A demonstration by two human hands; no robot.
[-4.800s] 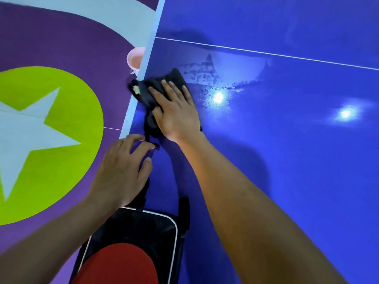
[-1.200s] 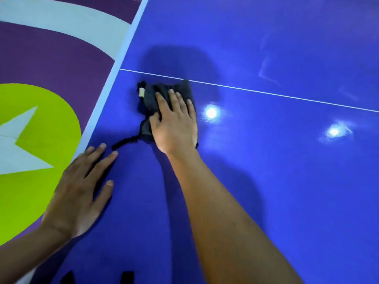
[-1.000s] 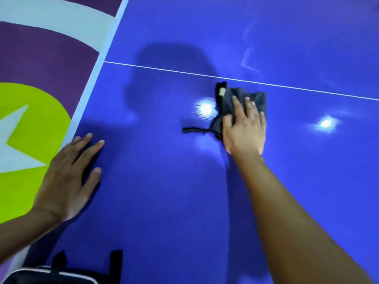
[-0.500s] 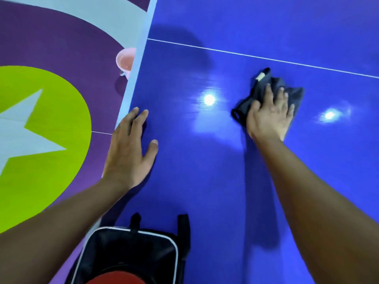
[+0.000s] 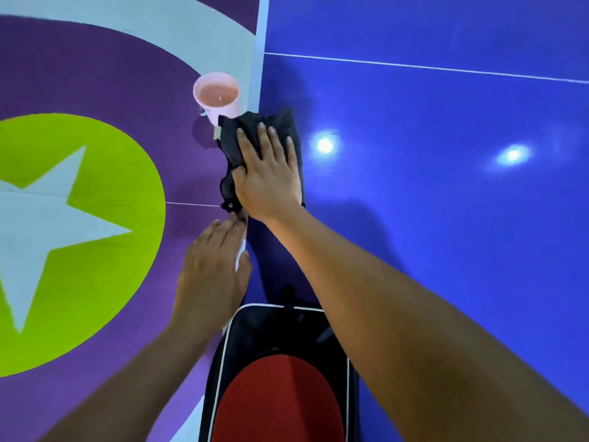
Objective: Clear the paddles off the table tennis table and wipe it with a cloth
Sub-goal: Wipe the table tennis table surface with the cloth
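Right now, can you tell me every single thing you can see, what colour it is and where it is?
table: one, blue with white lines, fills the right side.
cloth: one, dark grey, on the table's left edge, partly sticking out past it.
bucket: one, pink, on the floor beside the table's edge, just beyond the cloth.
bag: one, black with white trim, open, at the bottom.
paddle: one, red, inside the bag.
floor: purple with a pale band, left side.
green circle: one, on the floor.
star: one, pale, inside the circle.
light reflections: two, white, on the table.
left hand: flat at the table's edge.
right hand: pressing on the cloth.
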